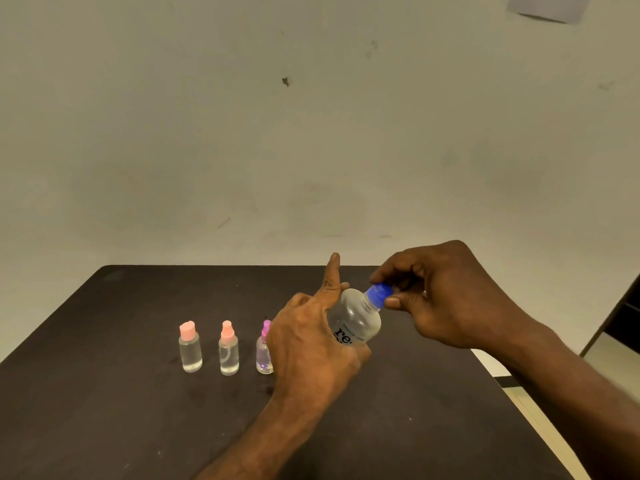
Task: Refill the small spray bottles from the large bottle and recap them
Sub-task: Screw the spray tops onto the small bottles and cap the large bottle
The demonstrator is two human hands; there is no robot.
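Observation:
My left hand [311, 341] grips the large clear bottle [356, 320] around its body, tilted to the right, with the index finger pointing up. My right hand [446, 296] pinches the bottle's blue cap [379, 293] between thumb and fingers. Three small clear spray bottles stand in a row on the dark table [138, 427]: one with a flat pink cap [190, 348], one with a pink spray top [228, 349], and one with a purple top [264, 351] partly hidden behind my left hand. All three have their caps on and hold clear liquid.
A plain wall rises behind the table's far edge [207, 266]. The table's right edge [519, 403] runs diagonally, with light floor beyond it. A dark piece of furniture [623, 317] stands at the far right.

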